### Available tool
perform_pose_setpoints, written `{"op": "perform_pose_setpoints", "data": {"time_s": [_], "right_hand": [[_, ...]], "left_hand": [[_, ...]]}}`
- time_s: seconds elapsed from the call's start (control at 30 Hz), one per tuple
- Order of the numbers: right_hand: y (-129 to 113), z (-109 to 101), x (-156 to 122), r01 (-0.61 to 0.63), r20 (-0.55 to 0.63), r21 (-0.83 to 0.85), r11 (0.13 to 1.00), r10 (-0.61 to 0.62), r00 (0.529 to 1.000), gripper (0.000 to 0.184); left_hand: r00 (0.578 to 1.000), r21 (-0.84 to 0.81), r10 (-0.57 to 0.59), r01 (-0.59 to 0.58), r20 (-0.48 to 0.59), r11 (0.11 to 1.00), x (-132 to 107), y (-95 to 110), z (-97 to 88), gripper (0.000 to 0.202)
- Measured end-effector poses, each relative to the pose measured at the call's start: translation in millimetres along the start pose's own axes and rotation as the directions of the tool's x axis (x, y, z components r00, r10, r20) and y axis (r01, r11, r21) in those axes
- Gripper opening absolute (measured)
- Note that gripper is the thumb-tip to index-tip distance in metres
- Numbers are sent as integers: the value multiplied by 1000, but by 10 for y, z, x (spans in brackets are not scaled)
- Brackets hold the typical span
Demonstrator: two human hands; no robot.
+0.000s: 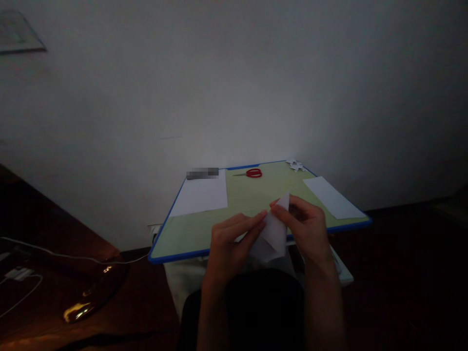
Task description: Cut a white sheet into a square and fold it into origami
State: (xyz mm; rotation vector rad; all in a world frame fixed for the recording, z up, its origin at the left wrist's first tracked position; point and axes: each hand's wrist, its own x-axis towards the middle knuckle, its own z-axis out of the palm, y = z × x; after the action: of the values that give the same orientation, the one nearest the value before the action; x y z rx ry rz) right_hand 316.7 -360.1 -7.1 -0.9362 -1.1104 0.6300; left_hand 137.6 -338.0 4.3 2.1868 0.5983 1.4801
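A folded sheet of white paper (pixel 276 233) is held up between my two hands, above the near edge of a small table. My left hand (pixel 234 241) pinches its upper left edge between thumb and fingers. Close beside it, my right hand (pixel 305 222) grips the paper near its pointed top corner. A loose flap hangs down below the fold. Red-handled scissors (pixel 253 173) lie beyond my hands on the tabletop, blades pointing left.
The green tabletop (pixel 183 239) has a blue rim. White sheets (pixel 204 195) lie at its left, with a blurred-out dark object (pixel 202 173) at their top. Another white paper (pixel 332 197) lies right, near small paper pieces (pixel 295 165). A white cable (pixel 73 257) runs at the left.
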Motion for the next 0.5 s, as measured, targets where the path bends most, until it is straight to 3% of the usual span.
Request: {"op": "perform_pose_setpoints", "data": {"time_s": [0.23, 0.5], "right_hand": [[14, 41, 4, 20, -83, 11, 1000, -19, 996, 29], [6, 119, 8, 59, -238, 179, 982, -15, 971, 6]], "left_hand": [[998, -13, -30, 31, 59, 999, 1, 39, -19, 24], [996, -22, -36, 38, 86, 999, -11, 14, -60, 25]]}}
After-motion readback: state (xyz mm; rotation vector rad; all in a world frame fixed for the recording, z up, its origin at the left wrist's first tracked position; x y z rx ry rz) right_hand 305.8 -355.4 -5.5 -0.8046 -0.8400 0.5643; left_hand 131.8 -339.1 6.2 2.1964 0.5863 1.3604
